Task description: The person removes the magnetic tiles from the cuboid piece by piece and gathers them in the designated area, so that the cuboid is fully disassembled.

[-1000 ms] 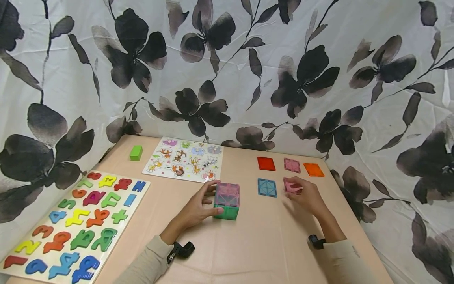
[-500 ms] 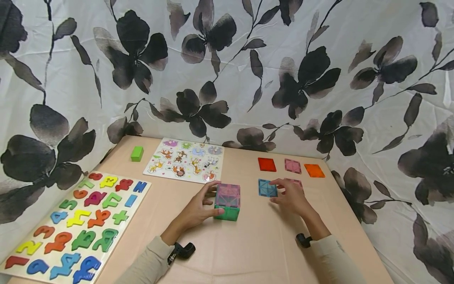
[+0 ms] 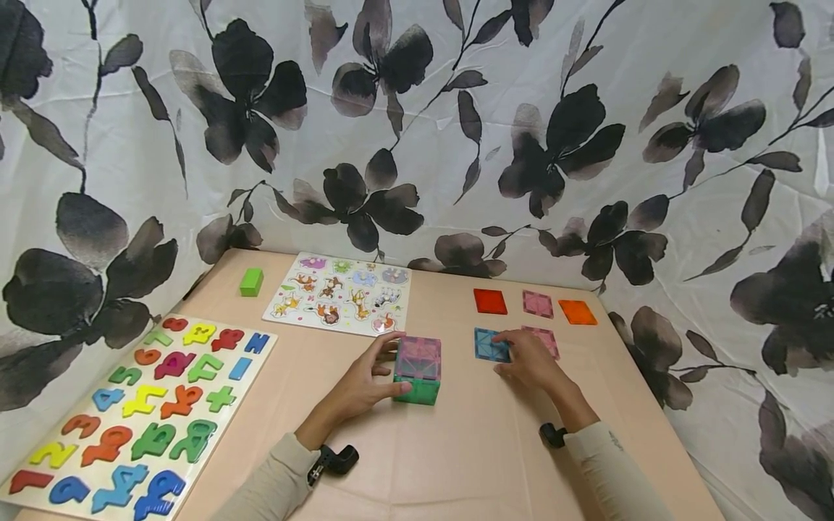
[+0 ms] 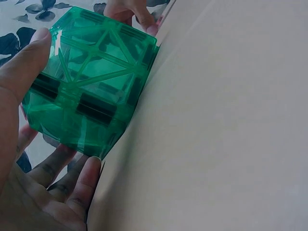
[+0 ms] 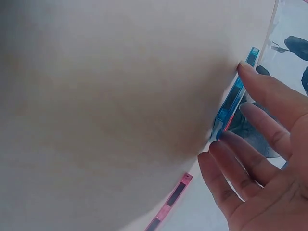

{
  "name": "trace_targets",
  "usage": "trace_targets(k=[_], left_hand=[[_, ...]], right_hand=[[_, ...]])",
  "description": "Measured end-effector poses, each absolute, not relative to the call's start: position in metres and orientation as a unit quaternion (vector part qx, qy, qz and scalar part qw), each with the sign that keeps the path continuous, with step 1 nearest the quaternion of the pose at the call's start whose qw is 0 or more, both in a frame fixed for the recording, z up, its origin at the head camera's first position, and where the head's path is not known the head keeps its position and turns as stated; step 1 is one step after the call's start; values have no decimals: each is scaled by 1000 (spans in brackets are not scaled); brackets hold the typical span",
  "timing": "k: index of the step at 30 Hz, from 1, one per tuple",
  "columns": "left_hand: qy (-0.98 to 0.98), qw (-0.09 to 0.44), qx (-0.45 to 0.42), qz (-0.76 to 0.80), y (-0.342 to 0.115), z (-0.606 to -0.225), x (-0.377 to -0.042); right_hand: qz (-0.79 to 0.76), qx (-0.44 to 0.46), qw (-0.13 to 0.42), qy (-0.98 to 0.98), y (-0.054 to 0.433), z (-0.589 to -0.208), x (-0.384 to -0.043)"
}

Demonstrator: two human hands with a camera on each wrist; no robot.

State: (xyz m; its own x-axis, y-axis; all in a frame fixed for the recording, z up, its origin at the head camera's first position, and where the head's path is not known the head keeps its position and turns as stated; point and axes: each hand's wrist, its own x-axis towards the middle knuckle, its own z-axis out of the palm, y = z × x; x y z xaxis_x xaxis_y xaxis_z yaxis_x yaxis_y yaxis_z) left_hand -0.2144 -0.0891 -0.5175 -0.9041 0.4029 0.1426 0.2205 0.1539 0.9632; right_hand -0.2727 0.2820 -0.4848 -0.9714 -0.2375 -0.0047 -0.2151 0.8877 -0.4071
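In the head view, my left hand (image 3: pixel 361 380) holds the left side of a box of magnetic tiles (image 3: pixel 418 356), pink on top with a green front. Its thumb lies against the green wall (image 4: pixel 96 62) in the left wrist view, and the other fingers reach round the far side. To the right, my right hand (image 3: pixel 531 359) has thumb and fingers at opposite edges of a blue square magnetic tile (image 3: pixel 487 344), which lies on the table. That hand partly covers the tile. A pink magnetic tile (image 3: pixel 546 339) lies just beside the hand.
Behind are a red tile (image 3: pixel 490 301), another pink tile (image 3: pixel 537 304) and an orange tile (image 3: pixel 577 312). An animal puzzle board (image 3: pixel 306 307), a green block (image 3: pixel 250 282) and a number puzzle board (image 3: pixel 215 427) occupy the left. A floral cloth (image 3: pixel 456 217) hangs behind the table.
My right hand has moved left from the nearer pink tile to the blue tile, with the pink one left lying on the table. The left hand keeps its hold on the box.
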Motion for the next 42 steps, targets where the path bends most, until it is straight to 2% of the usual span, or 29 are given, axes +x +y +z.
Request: trace_targets(k=[18, 42], left_hand=[[758, 72, 206, 614, -89, -517, -215], [756, 77, 202, 617, -89, -518, -214]], right_hand=[[-200, -141, 19, 970, 285, -486, -274], [-275, -126, 43, 952, 293, -477, -261]])
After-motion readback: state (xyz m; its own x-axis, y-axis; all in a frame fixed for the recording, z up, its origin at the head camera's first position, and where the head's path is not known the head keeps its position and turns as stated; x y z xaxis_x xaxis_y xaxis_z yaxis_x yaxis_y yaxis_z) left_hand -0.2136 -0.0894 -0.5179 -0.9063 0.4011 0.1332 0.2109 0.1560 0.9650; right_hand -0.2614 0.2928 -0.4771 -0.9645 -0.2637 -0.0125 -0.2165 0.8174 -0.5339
